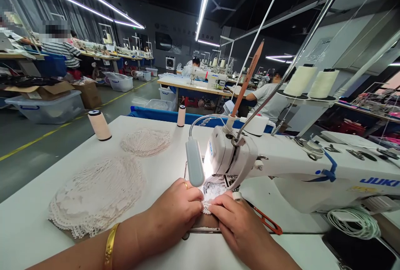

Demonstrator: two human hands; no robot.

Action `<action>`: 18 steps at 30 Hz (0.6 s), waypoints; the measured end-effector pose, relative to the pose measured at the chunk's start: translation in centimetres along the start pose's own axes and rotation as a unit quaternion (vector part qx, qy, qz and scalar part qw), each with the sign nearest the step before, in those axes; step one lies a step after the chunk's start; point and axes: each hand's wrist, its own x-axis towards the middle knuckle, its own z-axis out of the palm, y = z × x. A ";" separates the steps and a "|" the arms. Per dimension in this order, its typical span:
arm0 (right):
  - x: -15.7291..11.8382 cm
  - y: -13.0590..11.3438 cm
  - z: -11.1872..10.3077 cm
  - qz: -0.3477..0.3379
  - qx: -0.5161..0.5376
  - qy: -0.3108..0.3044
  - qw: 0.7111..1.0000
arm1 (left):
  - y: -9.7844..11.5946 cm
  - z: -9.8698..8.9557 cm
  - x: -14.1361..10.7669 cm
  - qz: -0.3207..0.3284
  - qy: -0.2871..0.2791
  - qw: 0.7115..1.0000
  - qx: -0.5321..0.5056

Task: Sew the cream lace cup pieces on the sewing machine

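Under the lit needle area of a white sewing machine (pixel 218 153) lies a small piece of white lace (pixel 206 207). My left hand (pixel 178 203) pinches its left side, fingers closed. From the right, my right hand (pixel 234 216) grips the same lace with bent fingers, close to the presser foot. Part of the lace is hidden by my fingers and the machine head. A grey lamp (pixel 194 161) on a bent neck hangs just above my left hand. Orange-handled thread snips (pixel 268 220) lie beside my right hand.
Left of the machine sit a large lace stack (pixel 96 191) and a smaller lace stack (pixel 145 141). Two thread spools, one peach (pixel 99 125) and one smaller (pixel 181 116), stand near the far edge. A cord coil (pixel 354 222) lies at right. Other people work at tables beyond.
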 end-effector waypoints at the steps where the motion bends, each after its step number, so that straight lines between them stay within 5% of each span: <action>1: -0.1 0.0 0.0 -0.003 -0.003 0.002 1.000 | 0.0 0.1 -0.1 0.011 -0.004 1.000 -0.006; 18: 0.3 0.4 0.7 0.030 -0.003 0.009 1.000 | -1.0 0.2 0.8 -0.001 0.008 0.998 0.061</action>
